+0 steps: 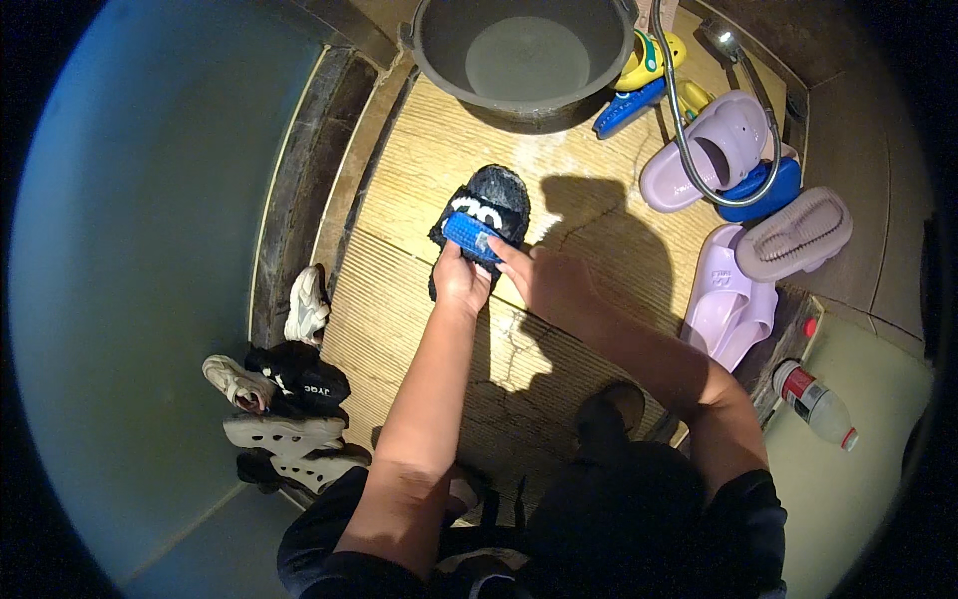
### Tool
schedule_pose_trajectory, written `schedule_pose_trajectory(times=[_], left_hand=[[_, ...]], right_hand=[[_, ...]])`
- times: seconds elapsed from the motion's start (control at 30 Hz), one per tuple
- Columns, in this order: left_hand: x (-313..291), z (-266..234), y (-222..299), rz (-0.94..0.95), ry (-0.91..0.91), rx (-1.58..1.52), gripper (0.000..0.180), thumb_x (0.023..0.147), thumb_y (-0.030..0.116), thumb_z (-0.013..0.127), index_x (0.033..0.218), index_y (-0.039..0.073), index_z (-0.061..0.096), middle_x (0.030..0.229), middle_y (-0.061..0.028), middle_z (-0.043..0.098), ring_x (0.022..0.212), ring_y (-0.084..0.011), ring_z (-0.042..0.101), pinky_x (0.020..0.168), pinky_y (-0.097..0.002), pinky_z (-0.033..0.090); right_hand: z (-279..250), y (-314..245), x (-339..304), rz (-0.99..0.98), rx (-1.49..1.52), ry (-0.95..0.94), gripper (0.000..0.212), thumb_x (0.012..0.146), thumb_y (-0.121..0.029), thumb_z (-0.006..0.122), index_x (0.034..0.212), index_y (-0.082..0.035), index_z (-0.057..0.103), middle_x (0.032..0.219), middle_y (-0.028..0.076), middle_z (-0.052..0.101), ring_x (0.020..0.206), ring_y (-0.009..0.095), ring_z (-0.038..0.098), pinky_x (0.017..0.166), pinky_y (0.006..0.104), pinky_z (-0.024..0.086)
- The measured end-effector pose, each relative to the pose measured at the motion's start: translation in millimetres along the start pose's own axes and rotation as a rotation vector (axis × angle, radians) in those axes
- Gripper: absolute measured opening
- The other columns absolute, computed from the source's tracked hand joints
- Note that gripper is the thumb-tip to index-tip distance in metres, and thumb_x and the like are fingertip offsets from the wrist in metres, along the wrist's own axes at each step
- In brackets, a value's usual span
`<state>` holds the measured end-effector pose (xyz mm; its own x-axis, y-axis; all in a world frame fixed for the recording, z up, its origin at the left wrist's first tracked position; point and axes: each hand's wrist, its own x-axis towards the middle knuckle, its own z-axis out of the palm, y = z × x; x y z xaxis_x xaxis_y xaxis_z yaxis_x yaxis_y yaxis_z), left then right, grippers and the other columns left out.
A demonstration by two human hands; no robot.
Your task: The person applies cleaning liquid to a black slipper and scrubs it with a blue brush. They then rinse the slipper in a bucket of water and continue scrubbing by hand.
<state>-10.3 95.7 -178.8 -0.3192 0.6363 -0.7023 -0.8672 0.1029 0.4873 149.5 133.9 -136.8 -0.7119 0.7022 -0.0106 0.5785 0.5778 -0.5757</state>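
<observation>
A small blue brush (pixel 469 237), with its bristled face up, is in my left hand (pixel 462 282), the thumb along its near edge. My right hand (pixel 536 285) reaches in from the right, its curled fingertips at the brush's right end beside a small greyish patch. Whether they pinch anything there is too small to make out. Directly below the brush lies a black slide slipper (pixel 496 187) with white lettering on its strap, its toe end pointing away. The brush and my hands cover much of the slipper's middle and near part.
A dark grey basin (pixel 464 95) stands beyond the slipper. At right lie lilac slippers (pixel 723 299), blue and yellow footwear (pixel 631 107) and a metal shower hose (pixel 683 140). A plastic bottle (pixel 816 404) lies at lower right. Several shoes (pixel 284 433) sit along the left wall.
</observation>
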Motion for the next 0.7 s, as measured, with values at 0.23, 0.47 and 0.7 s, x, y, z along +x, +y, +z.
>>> schedule_pose_trajectory(times=[0.23, 0.47, 0.7], left_hand=[[-9, 21, 5, -0.066, -0.107, -0.104, 0.048, 0.104, 0.039, 0.038, 0.133, 0.002, 0.049, 0.131, -0.0142, 0.059, 0.120, -0.0289, 0.057, 0.105, -0.0447, 0.045], [-11, 7, 11, -0.056, -0.096, -0.119, 0.047, 0.105, 0.038, 0.038, 0.131, 0.002, 0.050, 0.127, -0.0140, 0.061, 0.117, -0.0287, 0.059, 0.104, -0.0436, 0.046], [-33, 19, 8, -0.053, -0.092, -0.117, 0.051, 0.104, 0.042, 0.039, 0.133, 0.001, 0.048, 0.130, -0.0154, 0.059, 0.117, -0.0307, 0.059, 0.103, -0.0440, 0.046]], right_hand=[[-2, 62, 48, -0.155, -0.081, 0.404, 0.039, 0.092, -0.033, 0.064, 0.130, -0.027, 0.060, 0.052, 0.011, 0.053, 0.046, 0.028, 0.058, 0.045, 0.0399, 0.046], [-26, 4, 6, 0.024, -0.113, -0.055, 0.045, 0.097, -0.033, 0.056, 0.141, -0.027, 0.047, 0.067, 0.013, 0.063, 0.058, 0.029, 0.064, 0.051, 0.0446, 0.049], [-32, 11, -4, 0.078, 0.044, -0.065, 0.041, 0.095, -0.026, 0.060, 0.136, -0.025, 0.053, 0.076, 0.013, 0.068, 0.061, 0.032, 0.065, 0.052, 0.0434, 0.050]])
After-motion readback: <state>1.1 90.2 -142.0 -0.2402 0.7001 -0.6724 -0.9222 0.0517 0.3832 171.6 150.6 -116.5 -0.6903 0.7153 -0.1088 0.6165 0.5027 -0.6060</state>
